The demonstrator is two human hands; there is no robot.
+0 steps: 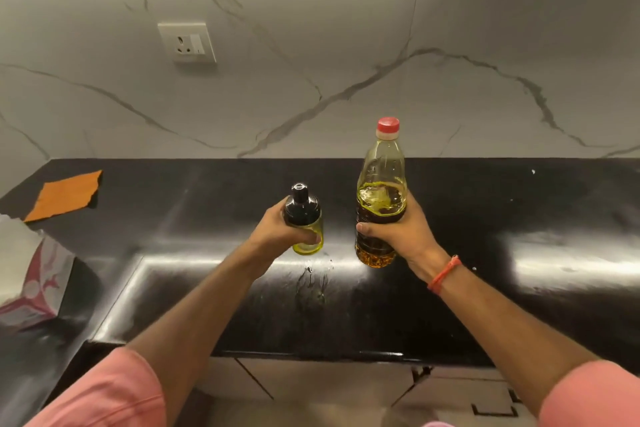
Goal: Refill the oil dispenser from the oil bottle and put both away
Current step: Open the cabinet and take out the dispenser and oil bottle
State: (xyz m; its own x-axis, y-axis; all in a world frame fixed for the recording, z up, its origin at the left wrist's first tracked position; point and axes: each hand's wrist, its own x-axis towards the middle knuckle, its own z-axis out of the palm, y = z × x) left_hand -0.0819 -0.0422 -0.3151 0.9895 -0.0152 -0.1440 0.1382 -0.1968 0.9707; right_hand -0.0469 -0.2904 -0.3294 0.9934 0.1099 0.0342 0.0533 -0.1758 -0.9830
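Note:
My left hand (277,229) grips the small oil dispenser (306,222), a clear glass jar with a black pump-style lid, upright and held just above the black counter (519,218). My right hand (398,232) grips the tall plastic oil bottle (381,184) around its middle. The bottle stands upright with its red cap (388,125) on and yellow oil filling about half of it. Both containers are side by side near the counter's middle, a short gap between them.
A small wet smear (311,281) lies on the counter in front of the dispenser. An orange cloth (65,194) lies at the back left. A white and pink bag (31,274) sits at the left edge. Cabinet doors (346,388) run below the counter.

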